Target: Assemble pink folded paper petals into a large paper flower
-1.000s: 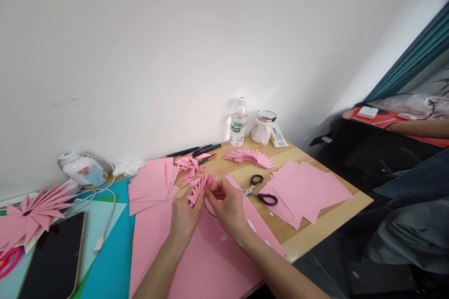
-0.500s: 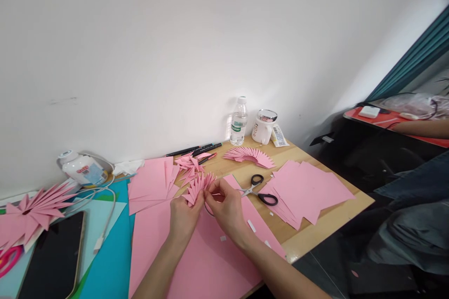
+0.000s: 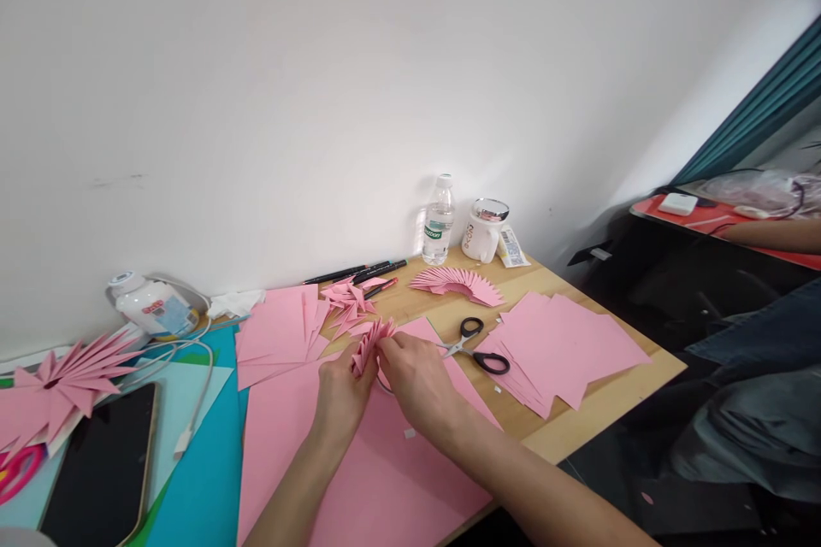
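Between my two hands is a pink pleated paper piece (image 3: 367,349), its folded points standing up in a row. My left hand (image 3: 343,389) is closed round its left side. The fingers of my right hand (image 3: 414,372) pinch its right end, though the fingertips are partly hidden. Below them lies a large pink sheet (image 3: 378,479) with a small white scrap on it. Black-handled scissors (image 3: 473,348) rest just right of my right hand. Farther back stands a finished-looking curved fan of pink folded pieces (image 3: 457,285).
Pink paper squares (image 3: 570,346) lie at right, more sheets (image 3: 275,329) at left. Loose folded pieces (image 3: 350,301) and pens (image 3: 359,273) lie behind. A water bottle (image 3: 439,222) and lidded mug (image 3: 484,231) stand by the wall. A phone (image 3: 103,461) lies left; another person's arm (image 3: 776,234) shows right.
The pleated piece has turned and looks more bunched together. My right hand has rolled over it, showing more of its back, and the right forearm has swung toward the right.
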### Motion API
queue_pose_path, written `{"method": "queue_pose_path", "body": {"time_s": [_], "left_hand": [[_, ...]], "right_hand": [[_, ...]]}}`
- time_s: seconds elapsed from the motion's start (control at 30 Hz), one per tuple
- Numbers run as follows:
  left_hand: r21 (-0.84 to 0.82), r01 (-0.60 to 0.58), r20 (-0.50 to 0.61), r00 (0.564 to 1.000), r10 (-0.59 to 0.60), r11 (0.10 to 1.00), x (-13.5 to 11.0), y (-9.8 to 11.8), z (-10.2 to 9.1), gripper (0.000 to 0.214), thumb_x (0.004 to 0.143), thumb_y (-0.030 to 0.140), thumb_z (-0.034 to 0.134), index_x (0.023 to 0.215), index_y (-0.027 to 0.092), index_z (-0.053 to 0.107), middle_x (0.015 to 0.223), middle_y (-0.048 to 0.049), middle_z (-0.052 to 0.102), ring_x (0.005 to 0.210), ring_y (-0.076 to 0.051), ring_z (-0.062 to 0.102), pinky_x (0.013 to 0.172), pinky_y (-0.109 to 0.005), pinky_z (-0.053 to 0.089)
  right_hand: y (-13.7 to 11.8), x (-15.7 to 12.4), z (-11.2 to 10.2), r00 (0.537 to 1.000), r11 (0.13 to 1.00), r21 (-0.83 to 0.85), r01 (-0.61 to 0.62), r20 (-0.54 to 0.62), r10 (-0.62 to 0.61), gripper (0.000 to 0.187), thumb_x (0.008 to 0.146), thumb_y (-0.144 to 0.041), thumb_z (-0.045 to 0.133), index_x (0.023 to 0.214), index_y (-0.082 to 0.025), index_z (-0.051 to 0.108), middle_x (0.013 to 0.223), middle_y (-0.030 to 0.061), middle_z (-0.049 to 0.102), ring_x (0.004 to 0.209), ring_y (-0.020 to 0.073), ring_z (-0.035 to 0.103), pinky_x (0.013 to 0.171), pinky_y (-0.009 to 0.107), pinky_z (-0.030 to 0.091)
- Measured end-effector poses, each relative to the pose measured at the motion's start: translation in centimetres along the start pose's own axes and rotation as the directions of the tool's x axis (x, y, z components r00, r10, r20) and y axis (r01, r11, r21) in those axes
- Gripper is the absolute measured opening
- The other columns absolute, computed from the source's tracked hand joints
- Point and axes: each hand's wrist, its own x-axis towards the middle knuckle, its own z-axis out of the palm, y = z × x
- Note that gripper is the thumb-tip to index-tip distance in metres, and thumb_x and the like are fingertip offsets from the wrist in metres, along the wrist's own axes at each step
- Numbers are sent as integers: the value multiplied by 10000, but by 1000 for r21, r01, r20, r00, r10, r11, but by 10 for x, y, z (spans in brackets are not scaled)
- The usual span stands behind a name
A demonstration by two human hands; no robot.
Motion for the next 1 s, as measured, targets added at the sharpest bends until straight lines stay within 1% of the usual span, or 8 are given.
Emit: {"method": "queue_pose_path", "body": {"time_s": [0.17,0.3,0.37,0.5,0.6,0.77,0.9,1.0], "left_hand": [[2,-4,17,1000,4,1000,1,-2,1,159,700,295,517,565,215,494,398,62,344,382,-118,330,411,-243,222],[-1,-10,30,1000,10,1000,0,-3,2,183,719,321,487,582,204,516,397,60,349,382,-114,322,413,-243,205],[-7,-19,30,999,20,1000,0,-3,2,179,724,321,479,623,195,556,401,58,364,382,-115,333,416,-242,207],[-30,-17,39,999,18,999,0,-3,2,181,717,311,490,686,181,611,408,49,404,379,-120,356,415,-242,215],[-39,-8,41,999,10,999,0,-3,2,167,700,292,514,694,176,634,410,41,424,380,-125,366,416,-244,222],[-84,-8,35,999,11,996,-1,-3,0,237,687,262,564,869,174,689,415,42,441,393,-144,387,432,-253,249],[-103,-22,20,1000,24,994,0,0,-1,202,698,259,566,834,178,692,451,26,474,419,-150,415,441,-256,264],[-104,19,-3,1000,-19,994,0,2,-1,120,688,273,588,692,188,672,409,43,415,393,-136,382,429,-253,252]], "right_hand": [[-5,5,-24,946,962,-170,215,281,-162,181,776,14,434,829,-101,564,824,147,644,743,223,626,538,276,427],[-6,10,-29,895,915,-212,343,369,-250,216,772,37,415,877,-86,559,883,165,640,791,232,627,579,293,464],[-6,11,-29,891,907,-219,360,369,-265,208,762,33,427,871,-85,558,871,163,639,788,233,627,583,296,472],[-7,9,-25,918,918,-266,294,346,-193,182,752,21,460,878,-80,544,842,162,622,764,230,623,547,284,468],[-10,6,-19,942,917,-311,251,297,-157,169,750,18,466,873,-81,527,814,161,605,750,225,612,533,273,462],[-13,3,-7,976,909,-385,161,201,-88,197,745,33,424,874,-86,514,797,157,590,688,221,598,488,268,443],[-10,2,-5,985,922,-371,110,165,-51,240,738,53,393,885,-100,505,808,143,592,673,222,599,473,273,417],[-4,4,-5,993,959,-279,39,120,-5,215,774,31,388,861,-129,504,795,109,605,648,212,598,475,275,385]]}}
